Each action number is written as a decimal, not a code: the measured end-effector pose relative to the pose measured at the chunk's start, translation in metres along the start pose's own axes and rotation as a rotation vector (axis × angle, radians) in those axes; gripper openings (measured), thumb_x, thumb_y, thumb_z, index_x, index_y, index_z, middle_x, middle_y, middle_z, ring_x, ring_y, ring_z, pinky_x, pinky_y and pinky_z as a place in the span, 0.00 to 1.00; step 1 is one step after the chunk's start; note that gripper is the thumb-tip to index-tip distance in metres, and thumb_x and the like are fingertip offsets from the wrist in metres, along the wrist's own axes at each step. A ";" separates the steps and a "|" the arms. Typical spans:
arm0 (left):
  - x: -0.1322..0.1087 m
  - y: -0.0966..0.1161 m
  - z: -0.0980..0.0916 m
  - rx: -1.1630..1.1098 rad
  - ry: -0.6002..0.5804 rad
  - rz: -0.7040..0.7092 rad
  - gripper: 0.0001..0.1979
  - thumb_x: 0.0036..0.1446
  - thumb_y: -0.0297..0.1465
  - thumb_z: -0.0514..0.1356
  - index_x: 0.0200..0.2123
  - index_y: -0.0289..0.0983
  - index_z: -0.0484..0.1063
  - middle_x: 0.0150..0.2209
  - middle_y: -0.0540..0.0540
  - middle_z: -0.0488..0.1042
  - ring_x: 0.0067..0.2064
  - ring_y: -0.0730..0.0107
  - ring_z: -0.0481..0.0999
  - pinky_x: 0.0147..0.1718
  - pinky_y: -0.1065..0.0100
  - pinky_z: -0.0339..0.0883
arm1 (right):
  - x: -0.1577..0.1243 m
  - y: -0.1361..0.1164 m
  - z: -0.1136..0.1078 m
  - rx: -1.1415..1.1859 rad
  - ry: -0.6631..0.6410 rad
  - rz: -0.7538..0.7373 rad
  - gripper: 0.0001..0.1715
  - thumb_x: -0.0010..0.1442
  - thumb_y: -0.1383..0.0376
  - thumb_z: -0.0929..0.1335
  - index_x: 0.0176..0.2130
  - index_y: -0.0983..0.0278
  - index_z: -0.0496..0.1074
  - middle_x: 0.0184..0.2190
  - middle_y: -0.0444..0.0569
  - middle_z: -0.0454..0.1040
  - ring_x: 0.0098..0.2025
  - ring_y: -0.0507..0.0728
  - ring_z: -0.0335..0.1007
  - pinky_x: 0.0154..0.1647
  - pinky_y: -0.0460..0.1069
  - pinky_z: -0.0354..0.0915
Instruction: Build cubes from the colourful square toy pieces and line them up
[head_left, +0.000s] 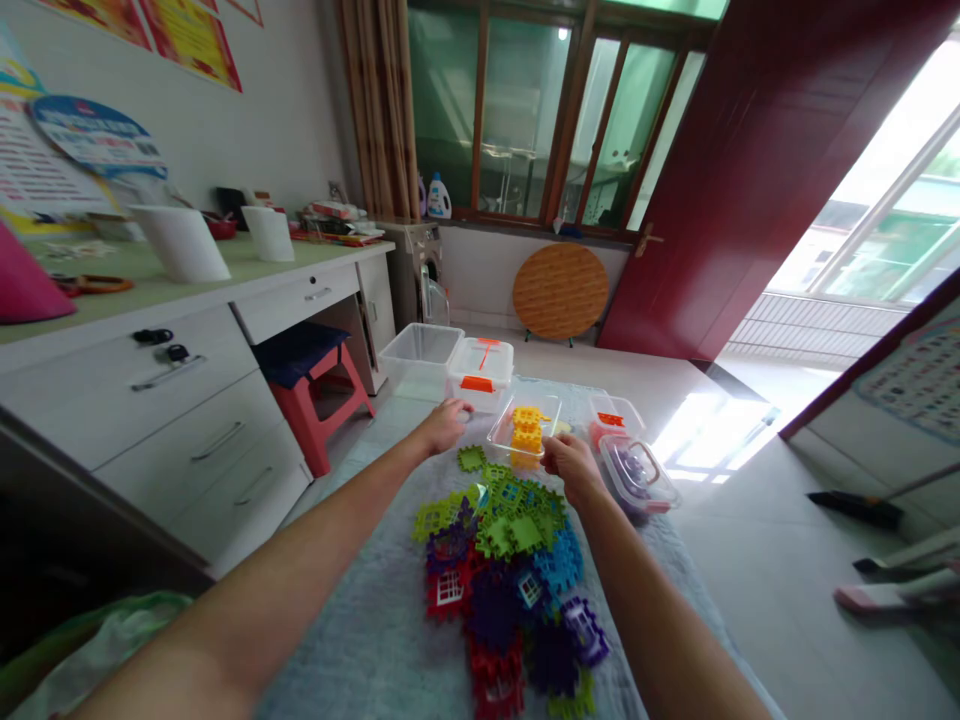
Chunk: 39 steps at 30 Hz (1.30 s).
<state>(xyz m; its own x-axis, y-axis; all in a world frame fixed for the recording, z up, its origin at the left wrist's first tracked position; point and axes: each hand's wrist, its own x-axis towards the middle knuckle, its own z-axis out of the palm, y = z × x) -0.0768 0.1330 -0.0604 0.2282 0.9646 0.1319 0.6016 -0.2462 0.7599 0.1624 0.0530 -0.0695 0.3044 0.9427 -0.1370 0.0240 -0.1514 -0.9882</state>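
Observation:
A heap of interlocking plastic tiles (510, 570) in green, purple, red and blue lies on a grey mat (375, 640). Beyond it stands a clear box (504, 432) with yellow and orange tiles (527, 428) inside. My left hand (444, 424) rests with curled fingers on the mat beside a lidded white box (480, 372) with an orange latch. My right hand (573, 463) hovers closed at the near right edge of the clear box; what it pinches, if anything, is hidden. A single green tile (472, 458) lies between my hands.
A lidded box (637, 474) of purple tiles and a smaller red-filled one (611, 415) sit right of my right hand. An open clear tub (420, 355), a red stool (319, 390), white drawers (187, 420) stand left. A round wooden tabletop (560, 291) leans on the far wall.

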 end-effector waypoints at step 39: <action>-0.099 -0.030 -0.009 0.288 -0.290 0.200 0.17 0.57 0.26 0.50 0.44 0.37 0.76 0.39 0.43 0.74 0.42 0.63 0.73 0.47 0.65 0.64 | -0.089 -0.018 -0.041 -1.012 0.120 -1.039 0.15 0.67 0.66 0.60 0.29 0.61 0.66 0.28 0.45 0.66 0.30 0.52 0.62 0.34 0.46 0.58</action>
<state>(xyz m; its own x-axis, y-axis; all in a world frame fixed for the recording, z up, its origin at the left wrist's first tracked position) -0.1241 0.0460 -0.0903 0.5418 0.8394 0.0427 0.7031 -0.4805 0.5242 0.1741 -0.0410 -0.0367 -0.1932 0.7333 0.6519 0.9108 0.3812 -0.1588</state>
